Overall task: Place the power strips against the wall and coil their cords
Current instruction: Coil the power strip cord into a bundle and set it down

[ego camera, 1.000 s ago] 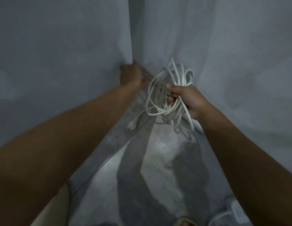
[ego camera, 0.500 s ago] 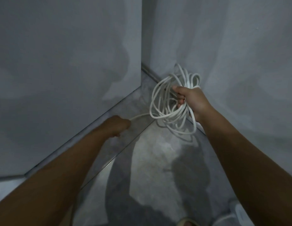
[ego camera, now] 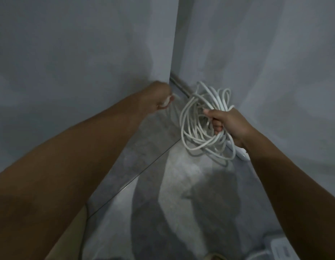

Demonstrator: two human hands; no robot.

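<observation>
Here, the scene by parts:

Setting: a dim corner where two grey walls (ego camera: 78, 62) meet, with a grey floor (ego camera: 181, 184) below, crossed by dark shadows.

Right hand (ego camera: 227, 124): grip closed around a bundle of white cord (ego camera: 196, 117), fingers wrapped over the gathered loops at their right side; the arm reaches in from the lower right.

Cord: loose, uneven loops held up above the floor near the right-hand wall, hanging below and left of the fist; several turns stick up above the thumb.

Left hand (ego camera: 160, 97): reaching toward the corner, closed on something white and blurred, which looks like the free end of the cord; whether that is a plug I cannot tell. The hand is just in front of the left-hand wall, well left of the bundle.

Power strip (ego camera: 242, 154): a small white piece shows on the floor at the foot of the right-hand wall, just below the right wrist, mostly hidden by the arm; one strand of cord runs down to it.

Second power strip (ego camera: 281, 252): a white block with socket slots at the bottom right edge, lying on the floor, a white cord curving off to its left.

Bottom edge: a pale rounded shape (ego camera: 215, 257) near the middle, too cut off to identify.
</observation>
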